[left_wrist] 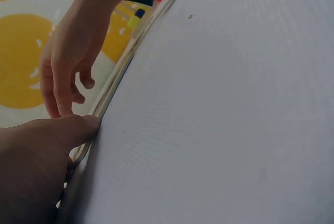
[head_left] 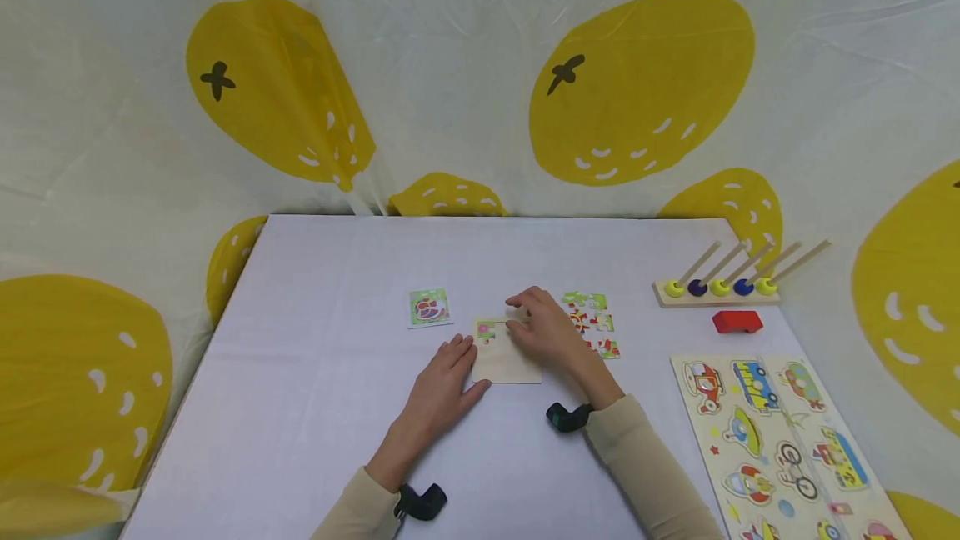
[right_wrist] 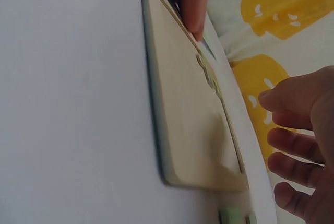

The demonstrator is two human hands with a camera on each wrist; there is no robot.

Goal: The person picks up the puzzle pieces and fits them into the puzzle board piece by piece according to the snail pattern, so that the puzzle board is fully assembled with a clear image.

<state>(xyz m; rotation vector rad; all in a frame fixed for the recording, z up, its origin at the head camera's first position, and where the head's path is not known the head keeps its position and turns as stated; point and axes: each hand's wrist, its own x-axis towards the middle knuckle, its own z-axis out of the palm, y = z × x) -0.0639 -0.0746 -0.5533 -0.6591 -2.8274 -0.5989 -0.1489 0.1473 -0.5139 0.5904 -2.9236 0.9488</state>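
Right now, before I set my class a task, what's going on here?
A person's left grip rests on the left edge of a square, pale wooden board. Their right grip, seemingly empty, hovers by its upper right corner. A pink-and-green picture section sits at the board's top left; most of the board is bare. Colourful, irregular puzzle pieces lie to its right, a small square picture card beyond its upper left.

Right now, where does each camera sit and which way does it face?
Head: on the head, facing forward and down at the table; left hand and right hand show.
Left wrist: on that wrist, facing across the table; left hand lower left, right hand above it.
Right wrist: on that wrist, facing the wooden board; right hand at right, left hand at top.
Head and right wrist share the wooden board.
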